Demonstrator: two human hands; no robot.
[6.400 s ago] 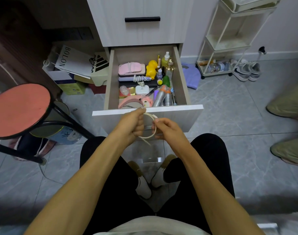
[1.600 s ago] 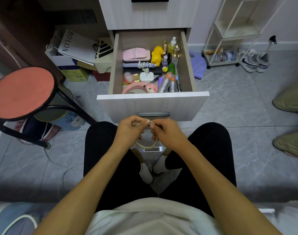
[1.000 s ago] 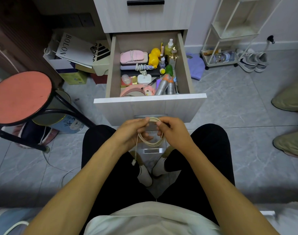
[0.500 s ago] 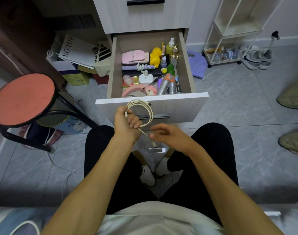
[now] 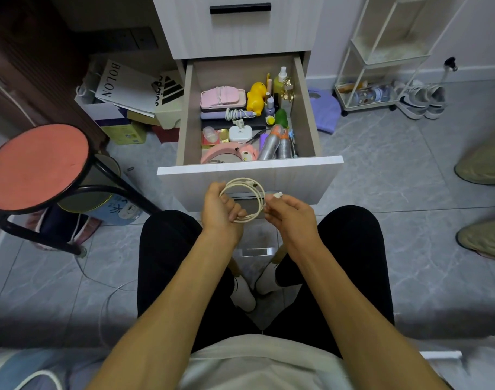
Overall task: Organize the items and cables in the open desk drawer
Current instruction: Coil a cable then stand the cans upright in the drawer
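Cable coiled outside the drawer: our left hand grips the loops so they keep shape, while our right hand pinches the plug end, likely to wrap it.

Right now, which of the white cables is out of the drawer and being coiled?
The white cable looped in the left hand, its plug pinched by the right hand. The other coiled cable lies inside the drawer.
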